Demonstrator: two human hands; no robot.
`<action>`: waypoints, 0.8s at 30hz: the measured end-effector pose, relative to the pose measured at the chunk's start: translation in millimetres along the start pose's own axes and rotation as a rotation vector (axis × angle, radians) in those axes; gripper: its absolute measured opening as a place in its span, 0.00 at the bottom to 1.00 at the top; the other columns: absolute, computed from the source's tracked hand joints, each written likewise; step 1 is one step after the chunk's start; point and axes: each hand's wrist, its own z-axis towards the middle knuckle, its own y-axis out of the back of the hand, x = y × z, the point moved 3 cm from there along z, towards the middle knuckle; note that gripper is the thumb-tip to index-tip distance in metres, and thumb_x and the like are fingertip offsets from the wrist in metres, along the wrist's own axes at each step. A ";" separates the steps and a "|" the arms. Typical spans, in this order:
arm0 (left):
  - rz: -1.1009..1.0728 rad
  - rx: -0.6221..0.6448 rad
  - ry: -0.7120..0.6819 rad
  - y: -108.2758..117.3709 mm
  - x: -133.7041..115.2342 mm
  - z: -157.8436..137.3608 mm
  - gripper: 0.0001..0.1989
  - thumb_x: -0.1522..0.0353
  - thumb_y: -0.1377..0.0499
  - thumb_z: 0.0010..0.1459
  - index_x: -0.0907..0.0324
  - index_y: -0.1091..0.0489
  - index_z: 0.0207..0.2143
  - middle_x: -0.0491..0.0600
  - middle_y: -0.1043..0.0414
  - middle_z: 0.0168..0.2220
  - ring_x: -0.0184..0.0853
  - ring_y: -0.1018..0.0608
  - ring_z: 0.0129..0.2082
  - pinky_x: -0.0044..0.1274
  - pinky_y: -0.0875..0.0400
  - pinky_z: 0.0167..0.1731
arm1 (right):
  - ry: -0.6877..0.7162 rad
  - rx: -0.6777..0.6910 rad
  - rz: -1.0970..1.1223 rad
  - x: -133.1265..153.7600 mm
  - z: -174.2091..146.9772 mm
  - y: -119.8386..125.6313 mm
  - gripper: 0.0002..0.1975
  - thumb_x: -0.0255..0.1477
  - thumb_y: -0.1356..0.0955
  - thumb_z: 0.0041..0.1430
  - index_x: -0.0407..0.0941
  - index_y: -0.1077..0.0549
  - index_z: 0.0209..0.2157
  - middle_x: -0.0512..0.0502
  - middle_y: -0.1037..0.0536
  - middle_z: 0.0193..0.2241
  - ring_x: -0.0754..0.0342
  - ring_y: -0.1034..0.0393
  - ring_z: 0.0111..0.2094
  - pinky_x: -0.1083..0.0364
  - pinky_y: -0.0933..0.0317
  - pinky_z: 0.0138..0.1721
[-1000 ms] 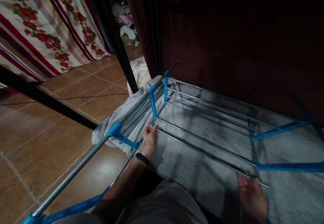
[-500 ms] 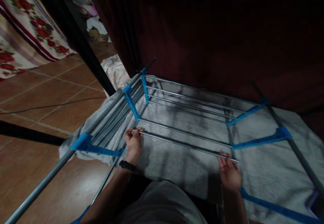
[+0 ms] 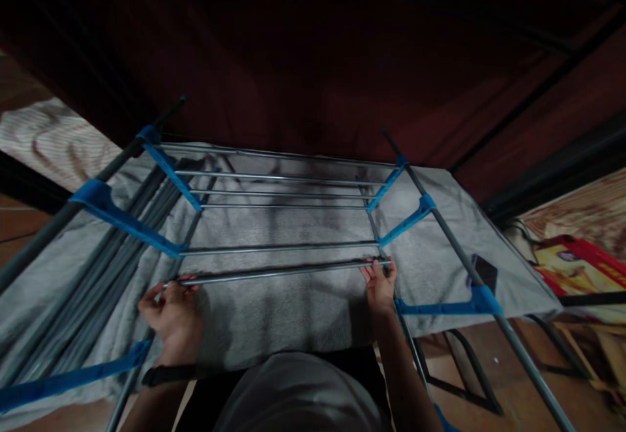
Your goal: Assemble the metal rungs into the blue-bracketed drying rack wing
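A thin grey metal rod (image 3: 278, 272) lies level between my hands. Its left end is pinched by my left hand (image 3: 173, 308), which wears a black wristband, and near its right end my right hand (image 3: 380, 285) grips it. Just beyond runs a fitted metal rod (image 3: 278, 249), joined to a blue plastic bracket (image 3: 132, 223) on the left and another blue bracket (image 3: 407, 223) on the right. These brackets sit on the grey side tubes of a rack frame. Farther back, several crossbars (image 3: 283, 195) span the frame.
A bundle of loose grey tubes (image 3: 112, 269) rests on the grey cloth (image 3: 293, 308) at left. A phone (image 3: 484, 272) lies on the cloth at right. Beyond it is a red and yellow box (image 3: 581, 262). A dark red curtain (image 3: 293, 60) hangs behind the frame.
The view has swung to the right, so the frame appears farther left and the phone and box show. Both hands still hold the rod, which looks nearly level now.
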 end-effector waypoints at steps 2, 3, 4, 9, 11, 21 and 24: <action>0.023 -0.004 0.004 -0.4 -1.2 0.9 0.21 0.72 0.41 0.43 0.52 0.46 0.39 0.37 0.30 0.25 0.31 0.25 0.25 0.20 0.34 0.24 | -0.001 0.020 0.016 0.5 0.2 -0.2 0.36 0.33 0.22 0.49 0.58 0.39 0.56 0.58 0.19 0.36 0.55 0.20 0.38 0.48 0.25 0.46; 0.030 -0.014 0.004 -0.3 -2.1 1.1 0.21 0.73 0.41 0.43 0.52 0.47 0.38 0.36 0.31 0.25 0.31 0.25 0.25 0.20 0.33 0.23 | 0.002 0.026 0.025 0.7 0.2 -0.2 0.35 0.33 0.22 0.49 0.58 0.39 0.56 0.58 0.19 0.36 0.55 0.20 0.39 0.48 0.25 0.47; 0.037 -0.025 0.002 -0.2 -3.1 1.1 0.20 0.73 0.42 0.44 0.52 0.47 0.38 0.35 0.33 0.24 0.31 0.25 0.25 0.20 0.33 0.23 | 0.006 0.030 0.033 0.9 0.2 -0.2 0.34 0.33 0.23 0.49 0.57 0.38 0.55 0.57 0.18 0.37 0.55 0.20 0.40 0.48 0.26 0.48; 0.093 0.015 0.016 -1.7 -7.7 -2.3 0.18 0.75 0.42 0.47 0.53 0.44 0.38 0.35 0.34 0.24 0.30 0.26 0.25 0.20 0.31 0.24 | 0.030 0.010 0.045 -0.1 -0.3 -0.4 0.32 0.33 0.23 0.51 0.55 0.38 0.54 0.55 0.18 0.38 0.54 0.20 0.41 0.46 0.27 0.50; 0.091 0.021 0.017 -2.5 -9.4 -4.7 0.16 0.75 0.41 0.49 0.54 0.43 0.38 0.37 0.31 0.25 0.30 0.26 0.25 0.20 0.31 0.24 | 0.046 0.002 0.043 -0.8 -0.4 -0.8 0.31 0.33 0.23 0.50 0.55 0.37 0.53 0.56 0.18 0.37 0.54 0.20 0.41 0.46 0.27 0.49; 0.085 -0.002 0.024 -3.9 -13.7 -9.3 0.12 0.73 0.39 0.54 0.56 0.38 0.38 0.38 0.30 0.26 0.27 0.29 0.22 0.17 0.34 0.22 | 0.117 0.011 0.000 -3.2 2.5 0.4 0.33 0.38 0.22 0.48 0.56 0.38 0.52 0.62 0.22 0.35 0.59 0.24 0.35 0.54 0.26 0.40; 0.087 -0.012 0.024 -2.7 -13.0 -7.3 0.13 0.71 0.36 0.54 0.56 0.38 0.36 0.37 0.32 0.25 0.27 0.31 0.22 0.17 0.34 0.22 | 0.118 -0.003 -0.003 -4.2 3.0 1.2 0.33 0.39 0.22 0.47 0.56 0.38 0.51 0.63 0.24 0.34 0.60 0.25 0.32 0.55 0.27 0.39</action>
